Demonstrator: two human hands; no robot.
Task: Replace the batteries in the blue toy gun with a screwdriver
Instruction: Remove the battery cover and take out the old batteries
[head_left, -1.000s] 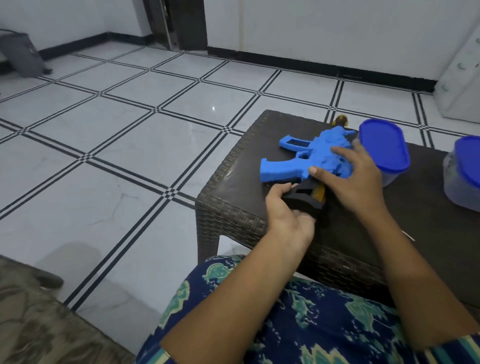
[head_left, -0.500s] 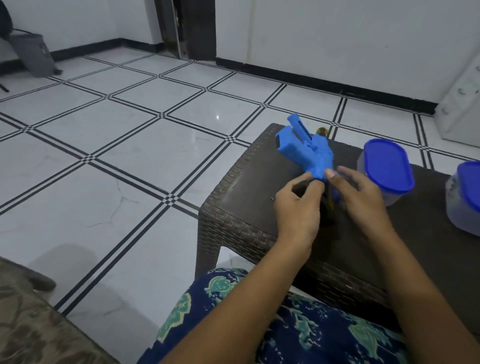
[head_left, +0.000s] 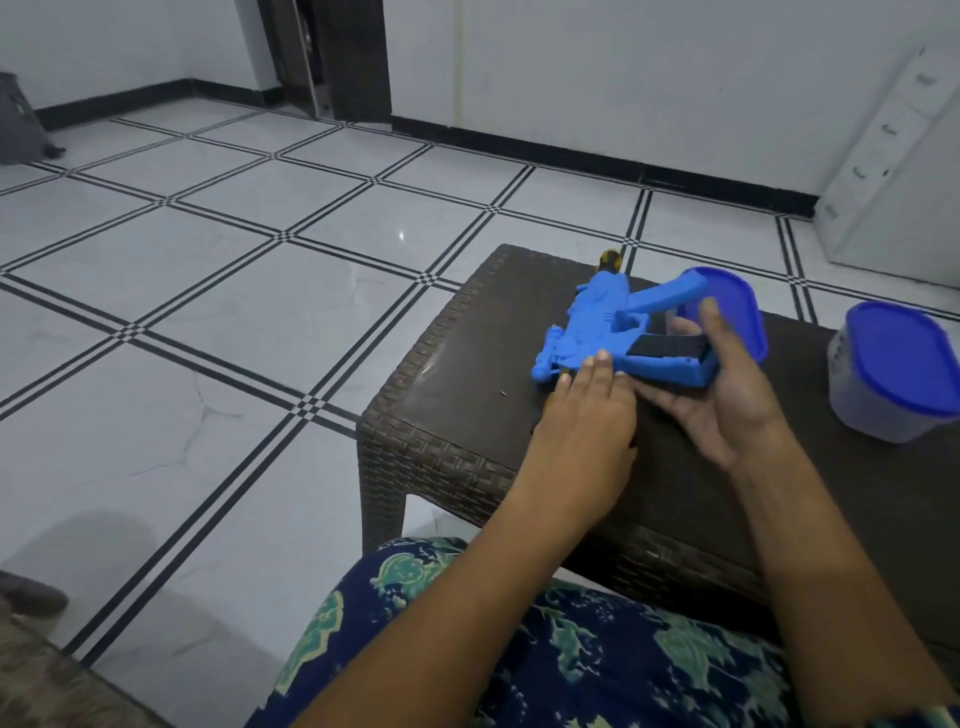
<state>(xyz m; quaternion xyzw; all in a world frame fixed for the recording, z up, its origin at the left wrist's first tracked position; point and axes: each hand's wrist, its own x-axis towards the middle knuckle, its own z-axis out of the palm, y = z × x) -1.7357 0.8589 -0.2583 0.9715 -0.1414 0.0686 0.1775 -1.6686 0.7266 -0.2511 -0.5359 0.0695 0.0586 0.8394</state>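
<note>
The blue toy gun (head_left: 592, 332) lies tilted over the dark wicker table (head_left: 467, 374), its yellow-black muzzle pointing away from me. A black open slot (head_left: 667, 345) shows in its near end. My right hand (head_left: 727, 395) is palm up and cups that end, with fingers curled up round it. My left hand (head_left: 587, 421) lies back up with straight fingers touching the gun's lower edge. A yellow sliver (head_left: 550, 402), possibly the screwdriver, peeks out under this hand. A tiny screw (head_left: 503, 393) lies on the table to the left.
Two clear tubs with blue lids stand on the table, one (head_left: 743, 306) right behind the gun and one (head_left: 898, 374) at the right. The table's left edge drops to a white tiled floor. My patterned lap is just below the table's front edge.
The gun has been turned over and swung round; its grip now points right and the black slot faces up. My right hand shifted under its near end and my left hand flattened against it.
</note>
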